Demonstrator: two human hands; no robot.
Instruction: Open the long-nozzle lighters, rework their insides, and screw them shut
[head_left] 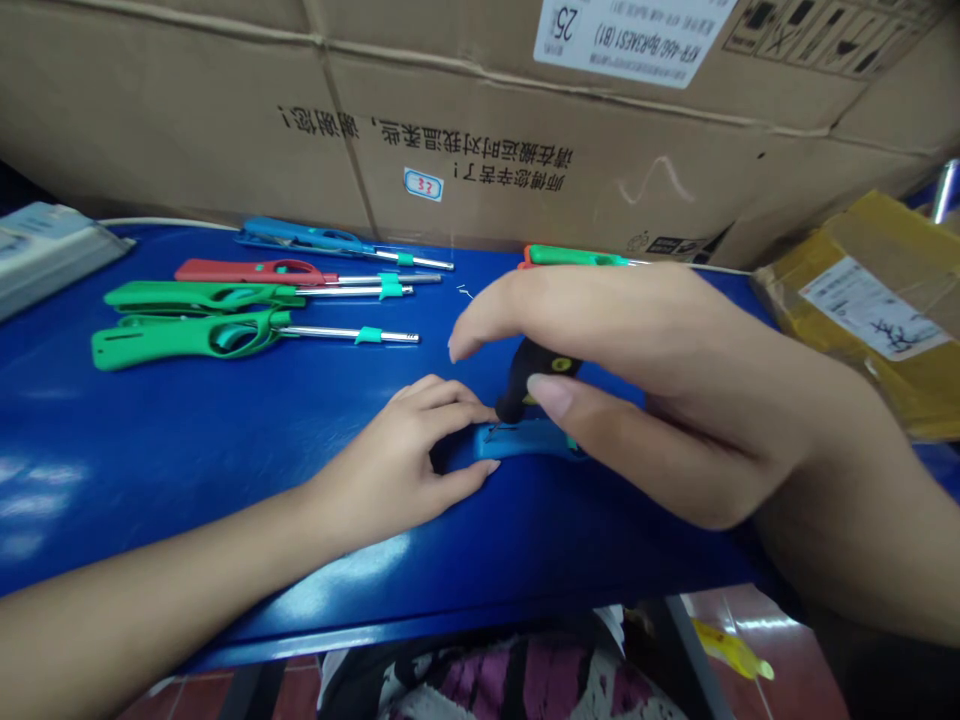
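Observation:
A blue lighter (517, 440), partly covered, lies flat on the blue table in front of me. My left hand (401, 455) grips its left end, with the thumb on the near side and fingers on the far side. In my right hand (667, 390) is a black-handled screwdriver (517, 380) with yellow marks, pinched between thumb and fingers. Its lower end points down at the lighter's left part, where a thin dark shaft shows. The right hand hides the lighter's right end.
To the left lie a blue lighter (300, 236), a red lighter (244, 271) and two green lighters (187, 295) with long metal tubes. Behind my right hand is another green lighter (574, 256). A large cardboard box (450, 100) walls the back; a yellow-taped box (862, 290) stands right.

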